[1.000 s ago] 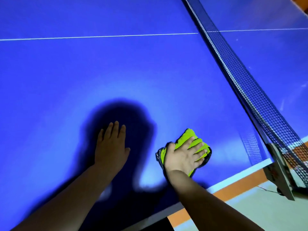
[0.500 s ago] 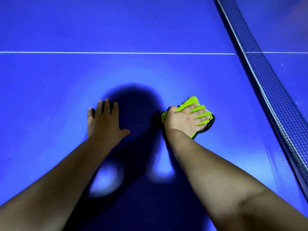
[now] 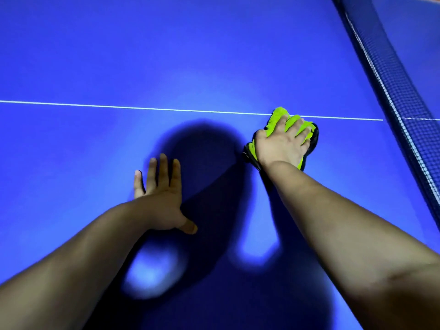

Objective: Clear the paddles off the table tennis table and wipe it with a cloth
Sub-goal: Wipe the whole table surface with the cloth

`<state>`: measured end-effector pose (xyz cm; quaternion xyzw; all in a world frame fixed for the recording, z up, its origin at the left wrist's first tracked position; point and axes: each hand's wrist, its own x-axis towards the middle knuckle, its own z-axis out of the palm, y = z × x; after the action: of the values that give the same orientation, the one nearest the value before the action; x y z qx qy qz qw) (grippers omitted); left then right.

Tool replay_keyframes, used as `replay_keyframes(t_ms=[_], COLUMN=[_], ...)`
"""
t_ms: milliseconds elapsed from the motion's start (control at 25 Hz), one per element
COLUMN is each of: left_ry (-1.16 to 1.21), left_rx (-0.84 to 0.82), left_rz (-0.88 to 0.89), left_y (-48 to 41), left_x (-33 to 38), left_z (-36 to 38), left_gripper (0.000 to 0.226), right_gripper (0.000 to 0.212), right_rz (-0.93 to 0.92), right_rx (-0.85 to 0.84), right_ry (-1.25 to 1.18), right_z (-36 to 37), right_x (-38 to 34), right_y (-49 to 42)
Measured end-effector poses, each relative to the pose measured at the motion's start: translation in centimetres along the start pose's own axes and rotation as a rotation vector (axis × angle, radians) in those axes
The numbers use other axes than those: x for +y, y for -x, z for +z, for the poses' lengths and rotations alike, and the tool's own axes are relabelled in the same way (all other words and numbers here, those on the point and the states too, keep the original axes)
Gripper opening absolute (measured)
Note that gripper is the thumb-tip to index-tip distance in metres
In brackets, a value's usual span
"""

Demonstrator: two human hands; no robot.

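Cloth (image 3: 278, 117) at white line (image 3: 119, 107), under spread right hand (image 3: 281, 145), left hand (image 3: 162, 198) flat, net (image 3: 395, 96) near

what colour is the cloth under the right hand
Bright lime green with a dark, blackish edge; the cloth shows best in the head view, the only one.
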<state>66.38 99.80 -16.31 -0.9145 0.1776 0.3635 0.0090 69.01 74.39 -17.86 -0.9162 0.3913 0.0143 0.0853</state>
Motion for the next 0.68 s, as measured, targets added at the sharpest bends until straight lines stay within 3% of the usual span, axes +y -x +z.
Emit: replay_keyframes(t_ms=[240,520,680], left_ry=[0.014,0.022,0.009], left_rx=[-0.015,0.035,0.107], left_rz=[0.030,0.030,-0.038], left_y=[0.3,0.7,1.8], left_x=[-0.3,-0.4,0.0], left_z=[-0.3,0.0,0.0], left_gripper=[0.148,0.148,0.145], right_gripper=[0.069,0.062,0.070], right_rz=[-0.248,-0.781,-0.985], right_rx=[-0.046,-0.050,-0.085], right_ry=[0.060,0.113,0.118], right_z=[-0.6,2.0,2.1], right_x=[-1.2,-8.4,-7.4], right_y=[1.1,6.0,7.4])
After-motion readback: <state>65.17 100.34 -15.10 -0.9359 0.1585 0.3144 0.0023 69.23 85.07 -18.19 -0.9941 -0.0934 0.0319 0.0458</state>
